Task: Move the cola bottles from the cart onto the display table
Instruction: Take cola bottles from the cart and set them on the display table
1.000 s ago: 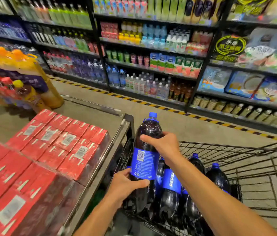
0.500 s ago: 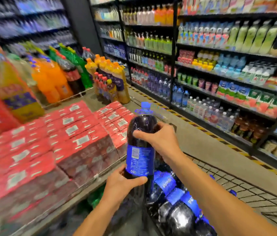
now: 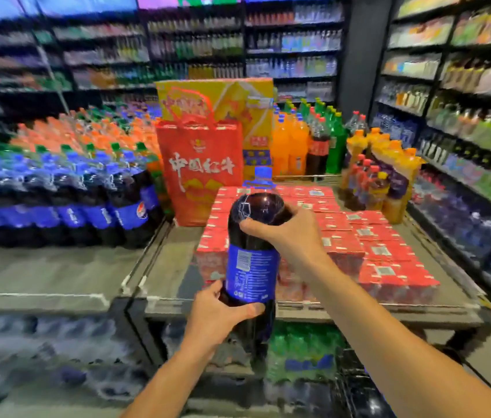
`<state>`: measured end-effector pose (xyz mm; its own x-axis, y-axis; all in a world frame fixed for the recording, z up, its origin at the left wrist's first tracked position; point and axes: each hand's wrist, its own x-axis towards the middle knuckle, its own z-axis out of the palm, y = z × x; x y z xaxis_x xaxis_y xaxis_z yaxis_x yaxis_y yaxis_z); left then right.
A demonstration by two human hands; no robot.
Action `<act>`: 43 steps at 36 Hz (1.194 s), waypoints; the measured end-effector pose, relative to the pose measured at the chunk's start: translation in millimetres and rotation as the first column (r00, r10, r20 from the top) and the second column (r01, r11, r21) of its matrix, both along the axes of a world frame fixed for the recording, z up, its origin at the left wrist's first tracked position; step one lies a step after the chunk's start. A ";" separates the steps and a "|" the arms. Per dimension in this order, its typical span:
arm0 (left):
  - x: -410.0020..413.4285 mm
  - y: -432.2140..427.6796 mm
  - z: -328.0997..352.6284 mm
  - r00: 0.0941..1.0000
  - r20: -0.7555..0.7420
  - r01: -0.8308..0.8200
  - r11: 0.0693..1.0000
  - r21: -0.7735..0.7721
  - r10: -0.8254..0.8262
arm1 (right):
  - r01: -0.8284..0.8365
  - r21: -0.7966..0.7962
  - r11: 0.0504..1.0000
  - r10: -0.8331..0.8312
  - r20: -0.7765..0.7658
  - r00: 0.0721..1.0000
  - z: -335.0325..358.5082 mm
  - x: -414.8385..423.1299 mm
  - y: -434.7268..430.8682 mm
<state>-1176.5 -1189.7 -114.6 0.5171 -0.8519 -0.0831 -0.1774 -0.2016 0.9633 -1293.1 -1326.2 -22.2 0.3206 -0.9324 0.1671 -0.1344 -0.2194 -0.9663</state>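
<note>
L hand [image 3: 217, 312] is wrapped round the lower body of the cola bottle [image 3: 251, 267], thumb lying across the front at the label's bottom edge. R hand [image 3: 280, 233] grips the shoulder just above the blue label, fingers curled over the dark dome. So both hands are clamped on the one bottle and neither is free.

The bottle is upright with its blue cap [image 3: 264, 171] on top. It's held in the air at the near edge of the display table [image 3: 57, 273], touching no surface. Its base hangs below the tabletop edge, in front of the block of red cartons [image 3: 374, 245].

Further out on the L, a packed row of blue-label cola bottles [image 3: 102, 206] stands on the table, w/ bare grey top in front of it. Behind the cartons are a red gift bag [image 3: 202, 173], a yellow box [image 3: 217, 98] and orange soda bottles [image 3: 289, 146]. Much of the frame is motion-blurred.

Progress, my read: this bottle is off the cart but not set down yet, i.e. mid-carry. The likely spot is the bare patch by the matching row, approx. up and to the L. I can't tell if any of that row came from the cart. The cart itself can't be made out here, so there's no count of what's left.
</note>
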 end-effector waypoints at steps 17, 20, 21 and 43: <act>232.9 180.1 9.9 0.871 -0.098 -0.489 0.868 -0.086 0.481 | -0.442 -0.080 0.893 0.442 -0.026 0.897 10.4 312.7 151.2; 267.1 214.4 7.8 0.840 -0.087 -0.542 0.837 -0.075 0.536 | -0.508 -0.070 0.859 0.506 -0.039 0.861 9.8 357.7 180.7; 274.5 222.3 7.7 0.836 -0.070 -0.548 0.834 -0.060 0.544 | -0.524 -0.062 0.849 0.523 -0.039 0.852 11.0 366.1 187.6; 486.2 255.3 9.2 0.631 -0.047 -0.776 0.630 -0.018 0.775 | -0.779 -0.014 0.627 0.776 -0.075 0.626 6.0 636.1 220.1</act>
